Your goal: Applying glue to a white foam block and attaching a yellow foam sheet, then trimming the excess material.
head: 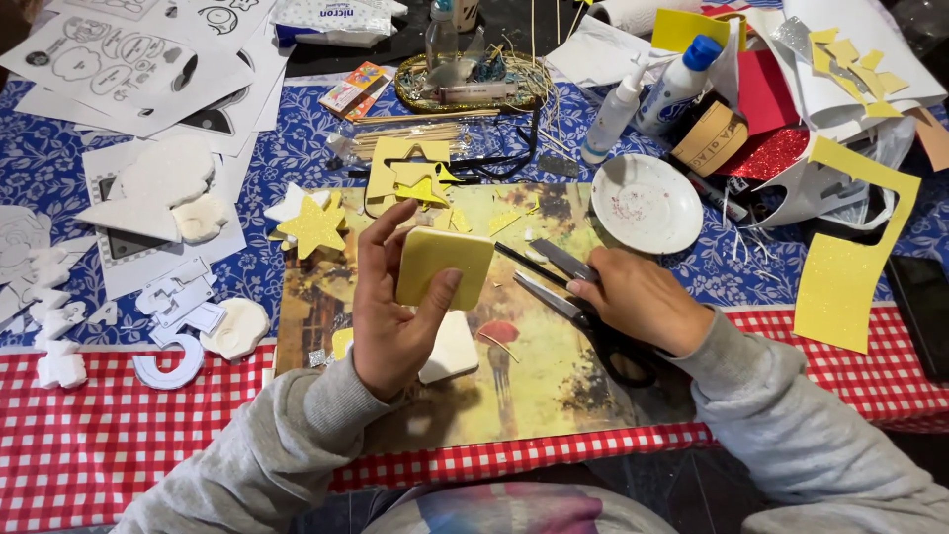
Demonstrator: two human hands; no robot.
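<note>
My left hand [395, 307] holds up a rounded yellow glitter foam square [443, 265] between thumb and fingers, above a painted picture board [554, 386] used as a work mat. Beneath that hand lies a white foam piece [457, 351]. My right hand [641, 297] rests on the board, gripping black-handled scissors [563, 287] whose blades are open and point left toward the yellow square.
A yellow glitter star [312, 227] and yellow scraps lie at the board's far edge. A white plate [646, 203], glue bottles [677, 84], white foam shapes [168, 193], paper sheets, wooden sticks and a yellow foam sheet [850, 267] crowd the blue and red-checked cloths.
</note>
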